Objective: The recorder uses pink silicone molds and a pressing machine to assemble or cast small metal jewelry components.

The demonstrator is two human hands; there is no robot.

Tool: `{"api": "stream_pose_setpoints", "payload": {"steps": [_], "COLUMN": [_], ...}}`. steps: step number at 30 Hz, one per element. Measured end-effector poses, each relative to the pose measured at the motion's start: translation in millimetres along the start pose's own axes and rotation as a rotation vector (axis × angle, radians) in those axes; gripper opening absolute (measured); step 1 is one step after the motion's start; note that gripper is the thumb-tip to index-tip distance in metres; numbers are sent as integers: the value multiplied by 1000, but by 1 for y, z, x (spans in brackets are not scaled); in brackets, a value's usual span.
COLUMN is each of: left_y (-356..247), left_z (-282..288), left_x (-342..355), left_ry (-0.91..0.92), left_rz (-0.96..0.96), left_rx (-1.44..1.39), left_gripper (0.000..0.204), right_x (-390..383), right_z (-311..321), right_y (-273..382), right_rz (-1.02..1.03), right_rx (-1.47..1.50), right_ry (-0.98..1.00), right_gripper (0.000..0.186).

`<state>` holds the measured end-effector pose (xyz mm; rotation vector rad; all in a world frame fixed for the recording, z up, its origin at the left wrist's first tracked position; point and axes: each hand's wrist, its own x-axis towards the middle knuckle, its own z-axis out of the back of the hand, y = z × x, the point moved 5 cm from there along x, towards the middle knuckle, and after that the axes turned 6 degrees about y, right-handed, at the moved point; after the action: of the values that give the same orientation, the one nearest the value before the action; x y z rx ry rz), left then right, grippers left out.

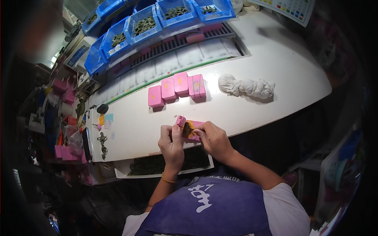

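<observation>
1. The left hand [171,146] grasped a small pink block [180,120] at its one o'clock.
2. The right hand [215,140] pinched a yellow-stained pink slab [190,128] at the left's two o'clock.
3. From both, four pink blocks [180,86] lay at eleven, a twisted white cloth [249,87] at two.

A pink block [192,128] bears a yellow-brown patch [188,130].

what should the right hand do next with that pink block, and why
Probably press lightly on the dark and yellow patch with the right hand, while the left hand steadies the small pink piece: the right hand is at the patch on the pink block, and the left is at that piece.
</observation>
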<state>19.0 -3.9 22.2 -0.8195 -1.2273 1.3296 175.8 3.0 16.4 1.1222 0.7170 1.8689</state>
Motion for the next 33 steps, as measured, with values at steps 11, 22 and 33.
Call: {"api": "stream_pose_setpoints", "payload": {"steps": [11, 22, 33], "left_y": [-17, -29, -35], "left_z": [-16, -20, -9], "left_x": [-17, -15, -23], "left_ry": [-70, 339, 280], "left_rz": [-386, 63, 228], "left_rx": [455, -434, -662], "left_gripper": [25, 33, 30], "right_x": [-2, -11, -16], "right_z": [9, 13, 0], "right_y": [-23, 26, 33], "right_rz": [-332, 28, -25], "right_rx": [680, 485, 565], "right_ry": [-284, -288, -176], "right_gripper": [19, 16, 16]}}
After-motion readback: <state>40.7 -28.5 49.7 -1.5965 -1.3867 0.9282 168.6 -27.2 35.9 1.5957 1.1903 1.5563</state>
